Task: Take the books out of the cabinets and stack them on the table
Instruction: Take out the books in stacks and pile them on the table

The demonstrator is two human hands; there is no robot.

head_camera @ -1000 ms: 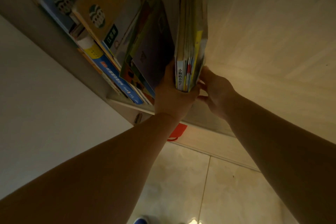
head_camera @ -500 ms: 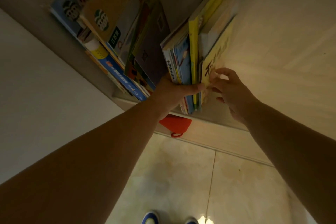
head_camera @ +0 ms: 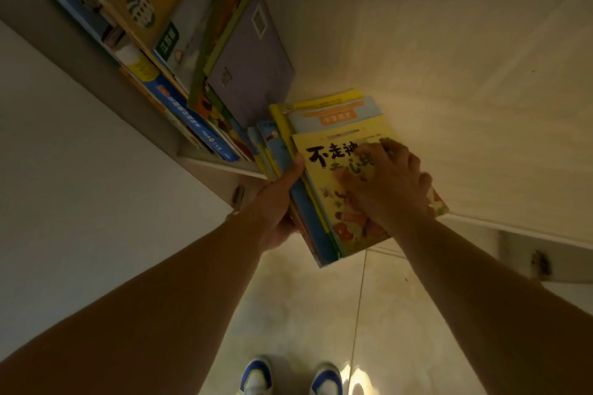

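Both hands (head_camera: pixel 385 183) clamp book stack (head_camera: pixel 324 144).

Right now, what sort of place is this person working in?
Probably a room at home, at a bookshelf. Picture books lean in a light wooden cabinet, the floor is pale glossy tile, and both hands pull out a bundle of children's books.

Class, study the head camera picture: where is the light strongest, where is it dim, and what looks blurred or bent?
Head view: warm light falls on the yellow book and shelf board; the leaning books sit dim; the right hand is motion-blurred; forearms splay from wide-angle distortion; glare by the shoes.
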